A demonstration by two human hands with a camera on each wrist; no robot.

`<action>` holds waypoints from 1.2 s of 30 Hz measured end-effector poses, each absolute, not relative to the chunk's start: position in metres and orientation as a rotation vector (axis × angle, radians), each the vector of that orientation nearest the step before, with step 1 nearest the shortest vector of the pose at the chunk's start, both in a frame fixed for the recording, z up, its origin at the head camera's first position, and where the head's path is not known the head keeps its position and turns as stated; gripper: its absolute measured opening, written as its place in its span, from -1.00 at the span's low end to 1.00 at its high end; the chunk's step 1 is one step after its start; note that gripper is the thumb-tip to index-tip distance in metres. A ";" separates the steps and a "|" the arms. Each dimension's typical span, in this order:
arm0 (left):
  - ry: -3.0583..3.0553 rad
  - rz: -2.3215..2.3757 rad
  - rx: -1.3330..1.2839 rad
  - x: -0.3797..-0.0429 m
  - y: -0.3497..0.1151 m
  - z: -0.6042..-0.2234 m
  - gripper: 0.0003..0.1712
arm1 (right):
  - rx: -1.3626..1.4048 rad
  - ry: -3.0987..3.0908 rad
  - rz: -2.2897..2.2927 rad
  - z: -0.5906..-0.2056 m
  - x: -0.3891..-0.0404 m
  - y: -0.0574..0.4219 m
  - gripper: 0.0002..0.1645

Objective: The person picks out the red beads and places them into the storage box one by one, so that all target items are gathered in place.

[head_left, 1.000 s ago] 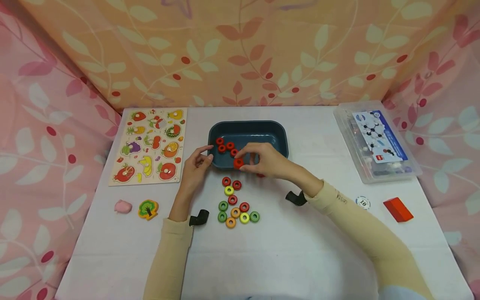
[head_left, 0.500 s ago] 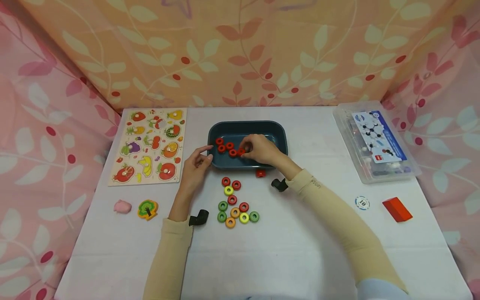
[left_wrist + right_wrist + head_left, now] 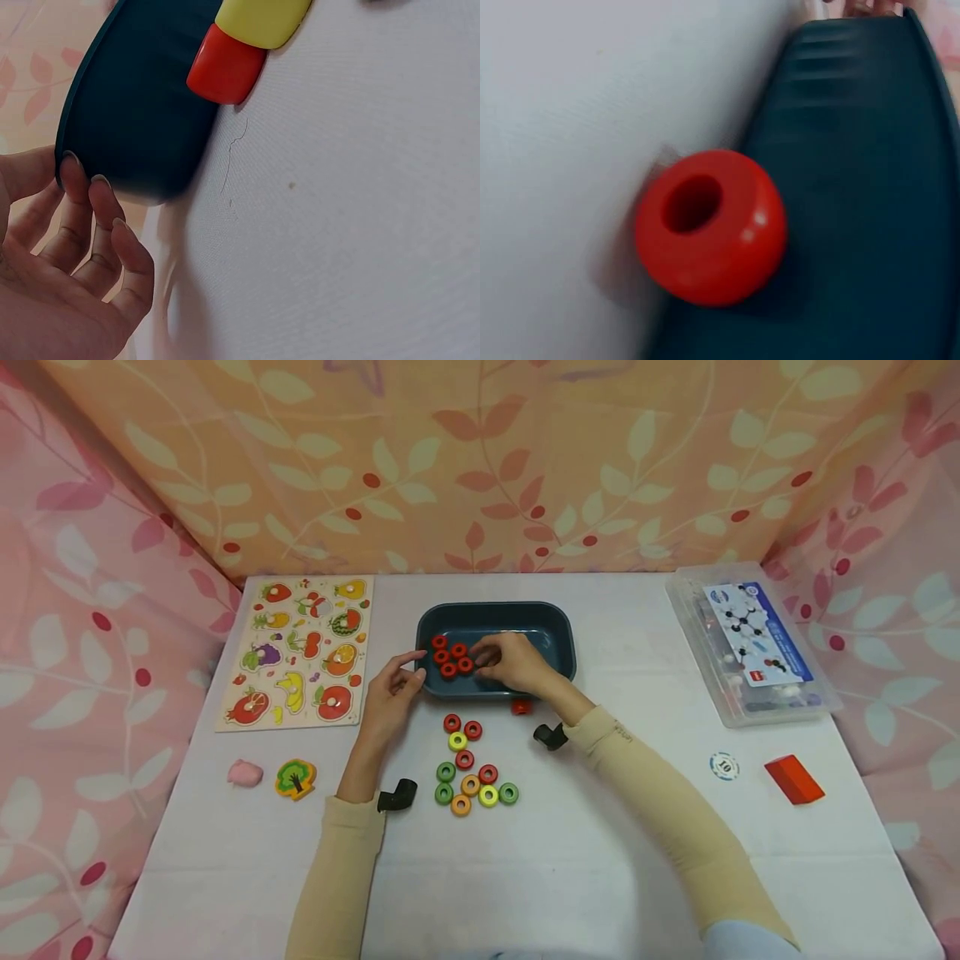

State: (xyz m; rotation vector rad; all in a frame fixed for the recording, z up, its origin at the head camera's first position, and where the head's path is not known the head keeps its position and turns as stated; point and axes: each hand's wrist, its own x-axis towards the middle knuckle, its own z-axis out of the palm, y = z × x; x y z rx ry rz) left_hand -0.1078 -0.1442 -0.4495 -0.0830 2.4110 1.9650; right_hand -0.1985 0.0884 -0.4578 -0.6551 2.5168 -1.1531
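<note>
Nearby: red bead (image 3: 521,707) beside tray (image 3: 555,642), fruit puzzle (image 3: 315,664) leftward.

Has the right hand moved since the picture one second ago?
Yes: the right hand is farther forward and slightly left, judged against the dark teal tray.

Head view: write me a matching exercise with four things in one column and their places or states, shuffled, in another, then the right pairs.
Column one
1. Dark teal tray
2. Left hand
3. Fruit puzzle board
4. Chip marked 10

Column two
A. Near the table's far left corner
B. Lies beside a red block
C. Has red ring beads inside
D. Touches the tray's left end

Pairs: 1-C, 2-D, 3-A, 4-B
</note>
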 end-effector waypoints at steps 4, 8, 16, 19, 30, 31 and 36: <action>2.416 1.950 -0.078 -0.108 -0.144 -0.450 -0.57 | -0.676 2.491 -1.183 -0.445 -0.192 0.098 -0.58; 2.423 1.946 -0.074 -0.108 -0.145 -0.450 -0.57 | -0.769 2.500 -1.142 -0.429 -0.181 0.109 -0.58; 2.418 1.962 -0.065 -0.108 -0.146 -0.450 -0.57 | -0.896 2.505 -1.179 -0.408 -0.151 0.126 -0.64; 2.419 1.966 -0.069 -0.108 -0.145 -0.450 -0.58 | -0.935 2.466 -1.177 -0.407 -0.141 0.131 -0.65; 2.428 1.949 -0.063 -0.107 -0.143 -0.449 -0.57 | -0.849 2.365 -0.820 -0.416 -0.123 0.154 -0.42; 2.430 1.947 -0.062 -0.108 -0.143 -0.449 -0.57 | -0.859 2.369 -0.786 -0.418 -0.122 0.155 -0.39; 2.439 1.945 -0.061 -0.108 -0.144 -0.449 -0.57 | -0.902 2.366 -0.806 -0.432 -0.119 0.159 -0.32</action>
